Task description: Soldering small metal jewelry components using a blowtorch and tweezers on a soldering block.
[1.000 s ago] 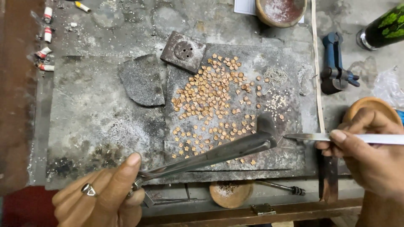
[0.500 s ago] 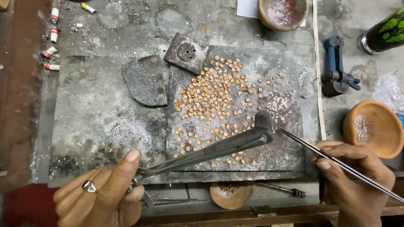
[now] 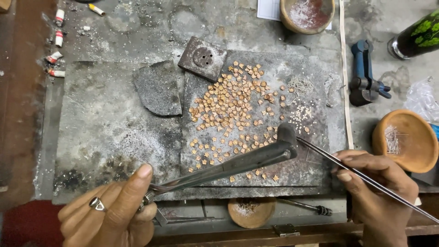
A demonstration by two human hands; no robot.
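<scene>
The left hand (image 3: 109,215) grips a long, rigid metal torch pipe (image 3: 228,167), fingers closed near its tail. The right hand (image 3: 379,192) pinches slim steel tweezers (image 3: 361,176), probably springy. Both tips meet at mid-bench over tiny, light copper-coloured pieces (image 3: 233,110) scattered on a charred slab (image 3: 114,132).

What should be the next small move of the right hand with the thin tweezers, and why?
Probably lower the tweezers tip in the right hand onto one small star-shaped piece near the torch nozzle. The left hand holds the nozzle over the slab, and the tweezers tip sits just beside it, gripping nothing visible.
</scene>
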